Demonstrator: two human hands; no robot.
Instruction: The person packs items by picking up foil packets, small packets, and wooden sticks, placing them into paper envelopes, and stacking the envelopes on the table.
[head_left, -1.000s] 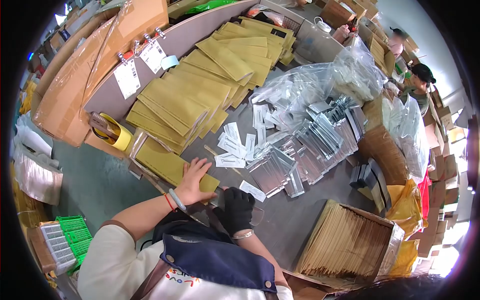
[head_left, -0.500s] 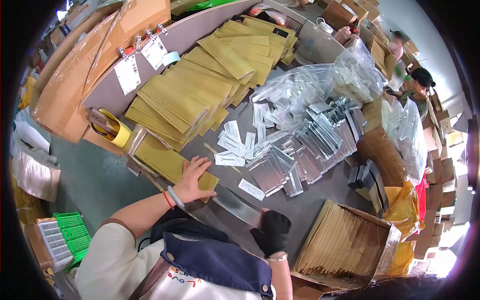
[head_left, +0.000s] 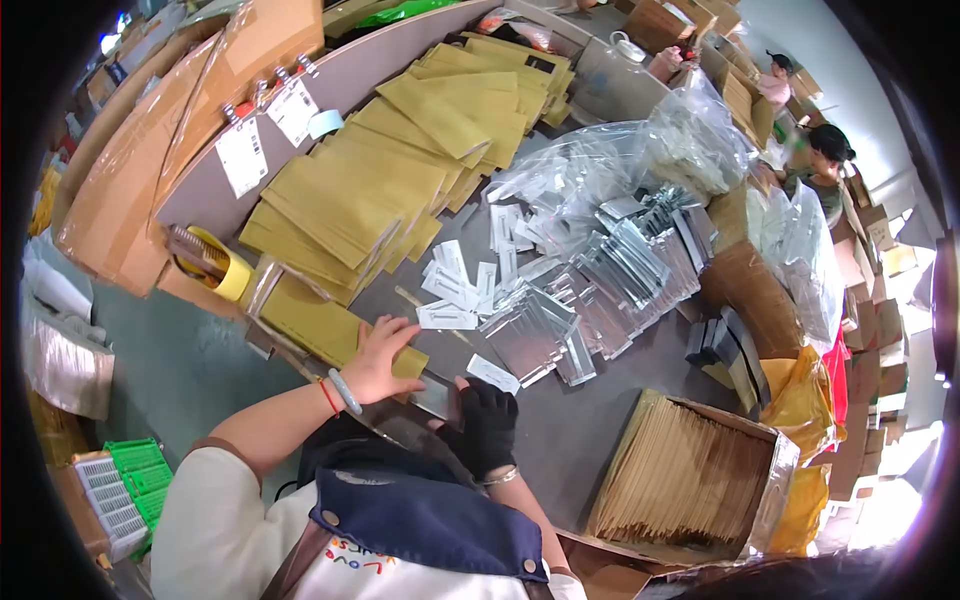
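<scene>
Head camera captures a bare left hand (head_left: 375, 362) spread open atop a mustard envelope (head_left: 312, 325) angled ten-to-four o'clock, while a silvery sheet (head_left: 432, 397) sits at ten o'clock from the half-curled gloved right hand (head_left: 484, 430), its grip indiscernible.

Beside you on the left sat a green crate (head_left: 140, 475) and a white crate (head_left: 107, 500); papers (head_left: 242, 158) hung clipped to the partition (head_left: 385, 62) ahead.
</scene>
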